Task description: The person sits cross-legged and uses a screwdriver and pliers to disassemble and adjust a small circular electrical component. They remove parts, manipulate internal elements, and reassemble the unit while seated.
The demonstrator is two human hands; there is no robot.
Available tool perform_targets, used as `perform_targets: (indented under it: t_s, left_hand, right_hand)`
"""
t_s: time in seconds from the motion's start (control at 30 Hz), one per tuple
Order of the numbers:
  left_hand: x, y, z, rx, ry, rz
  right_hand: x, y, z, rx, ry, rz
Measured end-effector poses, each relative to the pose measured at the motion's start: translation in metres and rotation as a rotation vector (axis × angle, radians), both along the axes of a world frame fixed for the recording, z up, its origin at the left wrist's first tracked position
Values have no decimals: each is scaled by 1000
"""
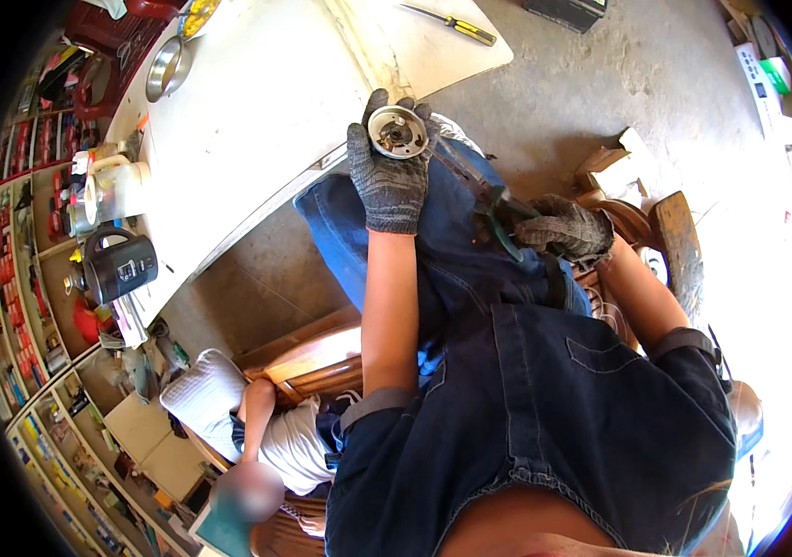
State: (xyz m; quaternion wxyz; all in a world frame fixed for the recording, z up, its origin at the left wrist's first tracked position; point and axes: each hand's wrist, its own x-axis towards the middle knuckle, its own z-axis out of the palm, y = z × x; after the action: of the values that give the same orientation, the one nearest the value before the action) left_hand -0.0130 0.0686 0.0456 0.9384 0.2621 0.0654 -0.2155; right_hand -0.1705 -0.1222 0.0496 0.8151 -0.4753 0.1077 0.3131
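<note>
My left hand [387, 193], in a grey knit glove, holds up a round, shallow metal part [387, 130] with holes and a dark centre, near the white table's edge [289, 176]. My right hand [568, 232], gloved too, grips the dark green handles [507, 246] of a long metal tool, like pliers or shears, angled toward the part over my lap. Its tip is near my left fingers; I cannot tell whether it touches the part. A yellow-and-black screwdriver [470, 30] lies on the table beyond my hands.
A steel bowl [168, 70], a jug [117, 190] and a black kettle [122, 265] are at the table's left. Stocked shelves [29, 306] line the left. Another person [289, 450] reclines on a wooden bench at lower left. Cardboard [605, 167] and a wooden board [675, 241] are at right.
</note>
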Motion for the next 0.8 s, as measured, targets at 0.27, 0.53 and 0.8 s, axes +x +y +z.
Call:
perform_targets:
  t_s: [0.27, 0.53, 0.8]
  left_hand:
    - [7, -15, -6, 52, 181, 70]
    - [16, -11, -17, 187, 225, -31]
    - [13, -12, -11, 226, 189, -108]
  right_hand:
    - [6, 11, 31, -434, -267, -17]
    - [24, -9, 6, -893, -609, 18]
    - [37, -2, 21, -1270, -630, 199]
